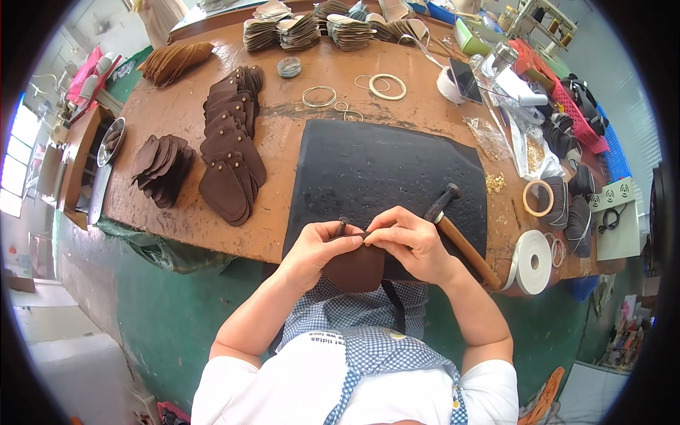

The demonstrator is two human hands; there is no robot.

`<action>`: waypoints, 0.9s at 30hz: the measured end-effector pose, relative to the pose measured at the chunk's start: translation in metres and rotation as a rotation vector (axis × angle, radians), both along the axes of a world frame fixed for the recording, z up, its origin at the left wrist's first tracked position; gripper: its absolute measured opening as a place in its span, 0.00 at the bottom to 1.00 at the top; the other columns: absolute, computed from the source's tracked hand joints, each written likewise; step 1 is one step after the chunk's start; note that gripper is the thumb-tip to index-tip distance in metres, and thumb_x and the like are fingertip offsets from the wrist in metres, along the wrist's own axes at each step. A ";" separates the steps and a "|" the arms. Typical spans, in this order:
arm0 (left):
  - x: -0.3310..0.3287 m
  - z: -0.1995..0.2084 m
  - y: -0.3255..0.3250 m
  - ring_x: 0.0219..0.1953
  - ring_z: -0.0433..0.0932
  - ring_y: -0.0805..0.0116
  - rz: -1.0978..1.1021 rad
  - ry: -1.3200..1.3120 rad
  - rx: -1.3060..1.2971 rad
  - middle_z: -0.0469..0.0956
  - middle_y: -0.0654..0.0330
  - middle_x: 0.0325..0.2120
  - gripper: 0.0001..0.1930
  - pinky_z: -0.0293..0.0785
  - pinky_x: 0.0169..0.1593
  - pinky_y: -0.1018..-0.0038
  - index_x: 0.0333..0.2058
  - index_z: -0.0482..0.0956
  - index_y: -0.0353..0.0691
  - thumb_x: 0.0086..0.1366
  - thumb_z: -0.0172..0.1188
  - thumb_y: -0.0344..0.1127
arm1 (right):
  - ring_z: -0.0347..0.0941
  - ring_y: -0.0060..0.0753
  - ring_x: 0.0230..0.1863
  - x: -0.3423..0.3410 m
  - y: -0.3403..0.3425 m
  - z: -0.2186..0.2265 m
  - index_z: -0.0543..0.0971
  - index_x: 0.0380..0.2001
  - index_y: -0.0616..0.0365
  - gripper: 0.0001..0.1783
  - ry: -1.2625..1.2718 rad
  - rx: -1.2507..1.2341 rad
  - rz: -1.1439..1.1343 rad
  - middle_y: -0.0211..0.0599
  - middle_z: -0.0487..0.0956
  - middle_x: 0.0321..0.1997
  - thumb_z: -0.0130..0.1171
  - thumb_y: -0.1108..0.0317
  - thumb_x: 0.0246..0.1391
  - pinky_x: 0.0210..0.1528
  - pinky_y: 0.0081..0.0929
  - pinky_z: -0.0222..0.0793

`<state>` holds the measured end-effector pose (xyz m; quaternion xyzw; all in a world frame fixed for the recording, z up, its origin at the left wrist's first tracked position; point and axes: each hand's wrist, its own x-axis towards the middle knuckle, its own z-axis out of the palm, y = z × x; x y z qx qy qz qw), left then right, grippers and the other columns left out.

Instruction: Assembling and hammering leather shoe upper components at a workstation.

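Observation:
Between my two hands, at the near edge of the black mat (382, 163), is a dark brown leather piece (354, 270). My left hand (320, 248) pinches its upper edge from the left. The fingertips of my right hand (409, 241) close on the same edge, by a small gold-coloured stud. Just beyond my left fingers a short dark metal tool (342, 225) shows, partly hidden by them. A hammer (464, 244) with a wooden handle rests on the mat's right side, its dark head pointing away from me.
Overlapping brown leather pieces with studs (232, 142) lie left of the mat, beside another dark stack (161, 168). Gold-coloured studs (494, 183) are heaped at the mat's right. A white tape roll (533, 262) is at the near right edge. Rings (387, 86) and leather stacks (350, 32) lie farther back.

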<state>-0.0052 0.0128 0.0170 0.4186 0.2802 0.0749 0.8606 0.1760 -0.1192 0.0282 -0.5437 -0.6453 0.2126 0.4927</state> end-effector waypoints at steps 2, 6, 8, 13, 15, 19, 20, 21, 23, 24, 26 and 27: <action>0.000 0.001 -0.001 0.36 0.82 0.74 0.007 0.005 0.010 0.83 0.59 0.35 0.11 0.79 0.42 0.78 0.42 0.81 0.32 0.63 0.68 0.30 | 0.78 0.31 0.42 -0.002 0.000 0.001 0.85 0.37 0.62 0.07 0.046 -0.024 -0.037 0.37 0.79 0.43 0.66 0.79 0.53 0.42 0.25 0.77; 0.001 0.002 -0.004 0.36 0.81 0.74 0.027 0.013 0.076 0.82 0.60 0.34 0.11 0.78 0.42 0.78 0.42 0.82 0.32 0.62 0.68 0.30 | 0.78 0.31 0.45 -0.002 0.002 0.007 0.85 0.36 0.63 0.06 0.166 -0.124 -0.035 0.36 0.79 0.43 0.64 0.81 0.55 0.47 0.26 0.76; 0.003 0.002 -0.005 0.35 0.81 0.75 0.015 0.031 0.122 0.82 0.61 0.34 0.12 0.77 0.42 0.78 0.41 0.82 0.33 0.62 0.69 0.32 | 0.78 0.31 0.45 -0.001 0.001 0.009 0.85 0.35 0.63 0.06 0.202 -0.176 -0.038 0.35 0.79 0.43 0.63 0.81 0.55 0.48 0.26 0.75; 0.003 -0.002 -0.007 0.34 0.79 0.77 0.043 0.038 0.194 0.82 0.63 0.33 0.12 0.75 0.40 0.80 0.40 0.83 0.35 0.61 0.70 0.34 | 0.77 0.25 0.46 -0.007 -0.003 0.014 0.80 0.45 0.62 0.12 0.381 -0.265 -0.074 0.32 0.79 0.43 0.64 0.80 0.57 0.51 0.23 0.74; 0.003 -0.003 -0.008 0.34 0.78 0.78 0.076 0.062 0.223 0.81 0.64 0.32 0.11 0.74 0.40 0.80 0.39 0.83 0.35 0.61 0.71 0.34 | 0.76 0.23 0.46 -0.017 -0.010 0.009 0.78 0.47 0.62 0.15 0.499 -0.311 -0.140 0.32 0.79 0.43 0.64 0.80 0.56 0.51 0.22 0.73; 0.008 0.003 -0.012 0.33 0.78 0.78 0.083 0.051 0.236 0.81 0.65 0.31 0.10 0.76 0.40 0.79 0.38 0.82 0.36 0.60 0.71 0.31 | 0.75 0.19 0.46 -0.027 -0.010 -0.010 0.75 0.48 0.61 0.18 0.732 -0.342 -0.251 0.31 0.78 0.43 0.67 0.79 0.55 0.53 0.19 0.73; 0.008 0.004 -0.012 0.33 0.78 0.78 0.081 0.073 0.261 0.81 0.65 0.31 0.09 0.76 0.39 0.79 0.38 0.83 0.36 0.60 0.71 0.31 | 0.75 0.18 0.46 -0.028 -0.010 -0.009 0.76 0.47 0.60 0.17 0.765 -0.336 -0.262 0.28 0.78 0.42 0.67 0.79 0.55 0.53 0.19 0.73; 0.008 0.004 -0.012 0.33 0.78 0.79 0.082 0.092 0.288 0.81 0.65 0.31 0.09 0.75 0.39 0.79 0.37 0.83 0.36 0.60 0.71 0.31 | 0.75 0.18 0.46 -0.027 -0.009 -0.008 0.76 0.47 0.60 0.17 0.765 -0.335 -0.264 0.28 0.78 0.42 0.67 0.79 0.55 0.53 0.19 0.73; 0.008 0.000 -0.012 0.33 0.78 0.79 0.082 0.082 0.290 0.81 0.66 0.31 0.09 0.75 0.39 0.80 0.37 0.83 0.36 0.60 0.71 0.31 | 0.75 0.17 0.45 -0.026 -0.008 -0.006 0.75 0.48 0.60 0.18 0.760 -0.364 -0.270 0.29 0.78 0.41 0.67 0.79 0.55 0.52 0.18 0.73; 0.008 -0.001 -0.012 0.33 0.77 0.79 0.086 0.074 0.290 0.81 0.66 0.31 0.09 0.75 0.38 0.80 0.37 0.83 0.36 0.60 0.71 0.32 | 0.75 0.17 0.45 -0.025 -0.008 -0.006 0.75 0.48 0.60 0.18 0.759 -0.364 -0.268 0.29 0.78 0.41 0.67 0.79 0.55 0.52 0.18 0.73; 0.008 0.001 -0.011 0.32 0.77 0.79 0.075 0.080 0.298 0.81 0.66 0.30 0.09 0.75 0.38 0.81 0.37 0.83 0.36 0.61 0.71 0.32 | 0.76 0.17 0.43 -0.024 -0.007 -0.005 0.74 0.50 0.60 0.20 0.786 -0.358 -0.277 0.29 0.79 0.40 0.68 0.78 0.55 0.51 0.17 0.74; 0.008 0.002 -0.010 0.32 0.77 0.79 0.062 0.086 0.305 0.81 0.66 0.30 0.09 0.74 0.37 0.81 0.36 0.83 0.36 0.61 0.71 0.33 | 0.76 0.17 0.43 -0.023 -0.007 -0.005 0.74 0.50 0.60 0.20 0.786 -0.360 -0.275 0.29 0.79 0.40 0.68 0.78 0.55 0.51 0.17 0.74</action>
